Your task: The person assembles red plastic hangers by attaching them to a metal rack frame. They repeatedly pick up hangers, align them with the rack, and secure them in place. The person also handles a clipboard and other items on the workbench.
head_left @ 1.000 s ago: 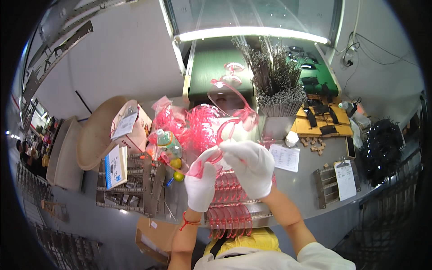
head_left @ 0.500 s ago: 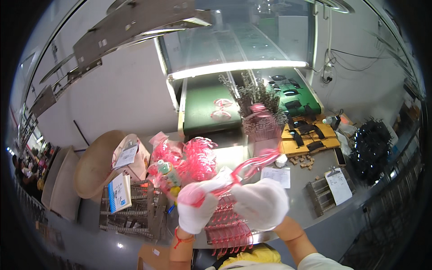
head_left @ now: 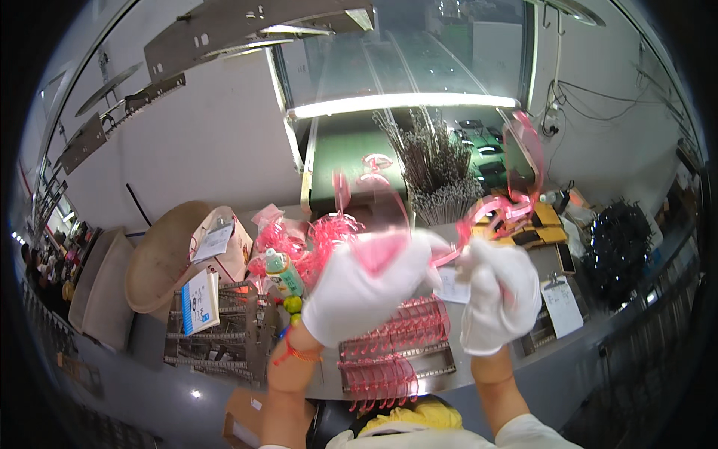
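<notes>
two gloved hands (head_left: 434,288), one pink glasses frame (head_left: 490,206)

Both hands wear white fabric gloves, the left hand (head_left: 364,290) with a red string bracelet (head_left: 293,352), the right hand (head_left: 499,295) without.

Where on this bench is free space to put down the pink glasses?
Bare grey bench shows in front of the clipboard, near the right hand. Another bare strip lies below the wire rack at the left. The middle is crowded: the tray of pink frames, a bottle and pink bags.
</notes>
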Demonstrator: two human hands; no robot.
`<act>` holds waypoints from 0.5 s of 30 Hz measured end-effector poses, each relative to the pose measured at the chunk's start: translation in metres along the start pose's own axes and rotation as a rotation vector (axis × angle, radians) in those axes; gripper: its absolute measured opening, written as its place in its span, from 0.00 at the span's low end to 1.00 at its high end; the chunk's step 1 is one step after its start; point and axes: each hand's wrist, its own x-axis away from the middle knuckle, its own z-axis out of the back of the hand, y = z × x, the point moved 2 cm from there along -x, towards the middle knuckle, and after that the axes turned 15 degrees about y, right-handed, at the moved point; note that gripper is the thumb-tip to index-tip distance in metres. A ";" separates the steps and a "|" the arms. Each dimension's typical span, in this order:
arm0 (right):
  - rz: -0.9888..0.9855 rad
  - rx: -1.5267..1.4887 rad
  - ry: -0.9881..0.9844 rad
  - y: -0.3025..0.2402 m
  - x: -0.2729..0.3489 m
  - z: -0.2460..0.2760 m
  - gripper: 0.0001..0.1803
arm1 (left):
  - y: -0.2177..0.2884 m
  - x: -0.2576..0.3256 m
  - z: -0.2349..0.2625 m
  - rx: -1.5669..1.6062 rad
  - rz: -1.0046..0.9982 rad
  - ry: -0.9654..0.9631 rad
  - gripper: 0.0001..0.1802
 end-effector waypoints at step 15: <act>-0.407 -0.271 0.340 0.009 -0.005 0.006 0.14 | 0.091 -0.055 0.002 0.031 -0.340 0.128 0.23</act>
